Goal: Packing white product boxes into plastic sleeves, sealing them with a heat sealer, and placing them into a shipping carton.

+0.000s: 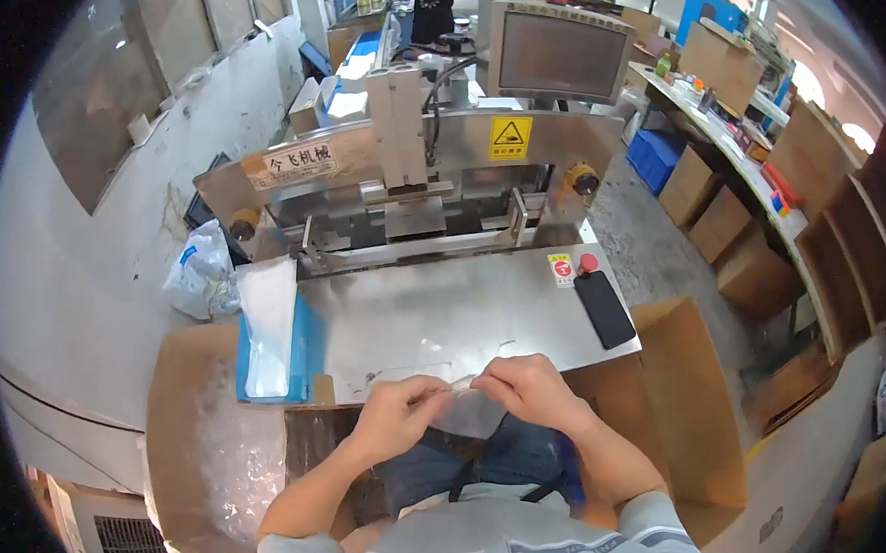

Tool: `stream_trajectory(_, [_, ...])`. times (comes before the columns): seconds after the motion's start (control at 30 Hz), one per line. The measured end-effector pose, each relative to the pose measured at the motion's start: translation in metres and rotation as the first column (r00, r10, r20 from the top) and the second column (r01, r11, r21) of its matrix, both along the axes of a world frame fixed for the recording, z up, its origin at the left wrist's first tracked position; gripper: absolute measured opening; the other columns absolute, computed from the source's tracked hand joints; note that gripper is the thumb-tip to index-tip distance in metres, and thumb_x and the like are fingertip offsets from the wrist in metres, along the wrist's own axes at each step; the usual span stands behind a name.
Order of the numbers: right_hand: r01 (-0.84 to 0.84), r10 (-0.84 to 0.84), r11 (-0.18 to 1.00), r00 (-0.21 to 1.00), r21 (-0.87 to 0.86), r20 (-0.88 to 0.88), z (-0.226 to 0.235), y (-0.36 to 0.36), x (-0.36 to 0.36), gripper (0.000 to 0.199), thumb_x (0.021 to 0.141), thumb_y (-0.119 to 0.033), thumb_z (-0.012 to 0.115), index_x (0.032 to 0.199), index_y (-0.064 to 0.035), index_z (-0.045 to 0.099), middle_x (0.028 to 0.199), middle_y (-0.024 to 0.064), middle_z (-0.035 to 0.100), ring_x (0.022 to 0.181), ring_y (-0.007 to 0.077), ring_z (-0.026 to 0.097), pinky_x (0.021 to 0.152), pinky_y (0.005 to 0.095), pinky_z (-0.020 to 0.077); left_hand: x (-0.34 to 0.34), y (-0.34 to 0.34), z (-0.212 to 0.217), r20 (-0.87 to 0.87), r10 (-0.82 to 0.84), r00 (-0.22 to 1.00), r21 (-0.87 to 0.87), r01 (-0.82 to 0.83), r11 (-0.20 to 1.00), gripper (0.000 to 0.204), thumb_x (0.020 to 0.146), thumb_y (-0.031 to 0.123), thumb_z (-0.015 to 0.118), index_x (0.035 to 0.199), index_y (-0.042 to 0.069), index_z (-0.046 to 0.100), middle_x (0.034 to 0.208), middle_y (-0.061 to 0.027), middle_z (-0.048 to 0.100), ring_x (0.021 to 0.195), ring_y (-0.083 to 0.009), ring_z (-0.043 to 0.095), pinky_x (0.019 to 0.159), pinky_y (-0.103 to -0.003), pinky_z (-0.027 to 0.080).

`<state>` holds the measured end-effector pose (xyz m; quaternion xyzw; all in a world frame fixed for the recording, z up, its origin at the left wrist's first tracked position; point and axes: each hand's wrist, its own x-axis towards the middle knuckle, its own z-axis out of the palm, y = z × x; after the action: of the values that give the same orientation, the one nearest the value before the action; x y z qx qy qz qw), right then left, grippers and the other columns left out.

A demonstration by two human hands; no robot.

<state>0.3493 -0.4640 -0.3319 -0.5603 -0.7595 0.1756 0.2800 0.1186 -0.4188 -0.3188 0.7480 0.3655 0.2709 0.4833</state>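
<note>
My left hand and my right hand meet at the front edge of a steel work surface. Between them they pinch the top of a thin, see-through plastic bag, which hangs down over my lap. A narrow whitish strip of it shows between the fingertips. Both hands are closed, thumbs against the fingers. Whether anything is inside the bag, I cannot tell. To the left of my hands, a pile of white flat bags or sheets lies in a blue box.
Behind the surface rises a metal machine with a screen. A black phone and a red button sit at its right. Cardboard boxes flank me; the left one holds clear plastic. Far back stands another person.
</note>
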Motion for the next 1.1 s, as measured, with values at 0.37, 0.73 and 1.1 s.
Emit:
stream_trajectory(0.37, [-0.049,0.096,0.949,0.986,0.311,-0.137,-0.016,-0.012,0.003,0.016,0.083,-0.019,0.075,0.082,-0.0052,0.066,0.089,0.0093,0.067,0.084,0.0296,0.066,0.073,0.0403,0.0528,0.014,-0.011,-0.053,-0.024,0.389,0.921,0.317,-0.362,0.877,0.018,0.086,0.012,0.074,0.099,0.002,0.067,0.09,-0.0113,0.071,0.069,-0.0206,0.065,0.063,-0.032,0.052])
stream_trajectory(0.73, [-0.19,0.189,0.971,0.982,0.147,0.021,-0.031,-0.009,0.009,0.014,0.082,-0.016,0.074,0.082,-0.005,0.065,0.079,0.0115,0.064,0.08,0.0322,0.063,0.075,0.0432,0.0512,0.019,0.023,-0.035,-0.259,-0.351,0.9,0.208,0.407,0.89,0.026,0.087,0.019,0.069,0.11,0.006,0.071,0.085,-0.0178,0.07,0.072,-0.0356,0.068,0.069,-0.044,0.053])
stream_trajectory(1.1, [-0.465,0.379,0.821,0.878,-0.331,-0.293,-0.026,-0.007,0.03,0.011,0.088,-0.015,0.07,0.09,-0.0047,0.069,0.092,0.0096,0.069,0.088,0.0317,0.064,0.081,0.0431,0.0505,-0.016,0.027,-0.029,-0.321,-0.423,0.848,-0.155,0.393,0.906,0.024,0.095,0.025,0.065,0.1,0.002,0.068,0.085,-0.021,0.069,0.075,-0.0347,0.067,0.07,-0.04,0.051])
